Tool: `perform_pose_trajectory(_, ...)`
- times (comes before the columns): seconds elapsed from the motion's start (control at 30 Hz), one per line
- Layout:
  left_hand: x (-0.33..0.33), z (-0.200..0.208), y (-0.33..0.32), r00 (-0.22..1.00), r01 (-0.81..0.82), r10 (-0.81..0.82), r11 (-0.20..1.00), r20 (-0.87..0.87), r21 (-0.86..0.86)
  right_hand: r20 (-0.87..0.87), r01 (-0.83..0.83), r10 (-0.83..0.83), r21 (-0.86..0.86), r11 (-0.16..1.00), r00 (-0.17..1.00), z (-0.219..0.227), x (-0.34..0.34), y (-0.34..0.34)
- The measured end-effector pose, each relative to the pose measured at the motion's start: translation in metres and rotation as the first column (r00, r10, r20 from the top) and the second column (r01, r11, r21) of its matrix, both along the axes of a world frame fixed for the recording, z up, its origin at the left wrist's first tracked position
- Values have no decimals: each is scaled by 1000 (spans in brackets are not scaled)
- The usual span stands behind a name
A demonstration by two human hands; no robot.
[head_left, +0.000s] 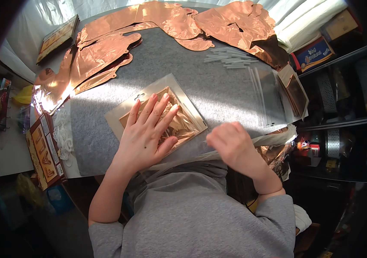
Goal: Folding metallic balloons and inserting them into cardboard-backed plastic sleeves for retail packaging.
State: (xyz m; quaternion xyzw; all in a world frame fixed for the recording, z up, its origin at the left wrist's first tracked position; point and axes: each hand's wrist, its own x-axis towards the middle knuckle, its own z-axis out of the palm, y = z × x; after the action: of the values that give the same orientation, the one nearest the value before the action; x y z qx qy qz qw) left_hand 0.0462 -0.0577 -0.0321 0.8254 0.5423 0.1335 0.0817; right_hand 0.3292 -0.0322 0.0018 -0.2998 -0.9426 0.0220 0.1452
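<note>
My left hand [144,131] lies flat with fingers spread on a clear plastic bag [114,118] with a hang-hole tab. Inside the bag is a folded copper-coloured foil sheet [187,124], partly covered by my palm. The bag rests at an angle on a grey felt-like mat [144,58]. Just off the bag's right corner, my right hand [234,144] is raised near the front edge of the table. Its fingers are curled in, and whatever they may hold is hidden.
Flat copper foil balloons [166,19] spread along the back and left. Clear straws [231,58] and a stack of clear bags [269,96] lie at the right. White string [64,133] and a printed card packet [46,152] sit at the left edge. Dark shelves [342,103] stand to the right.
</note>
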Motion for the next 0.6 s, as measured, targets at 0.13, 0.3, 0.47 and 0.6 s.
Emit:
perform_pose_trajectory(0.13,-1,0,2,1000,16,-15,1000,-11,15,72,-418,449,-258,871,891,-10,-11,-43)
perform_pose_trajectory(0.3,2,2,3,1000,27,-27,999,-4,18,-47,-103,95,-617,780,994,-161,-29,-35)
perform_pose_trajectory(0.47,-1,0,0,1000,7,-7,1000,-2,16,-643,-648,-559,-727,227,524,-176,-68,1)
perform_pose_trajectory(0.6,-3,2,-2,999,13,-13,1000,53,-7,-558,-530,-553,-816,231,619,-192,-55,4)
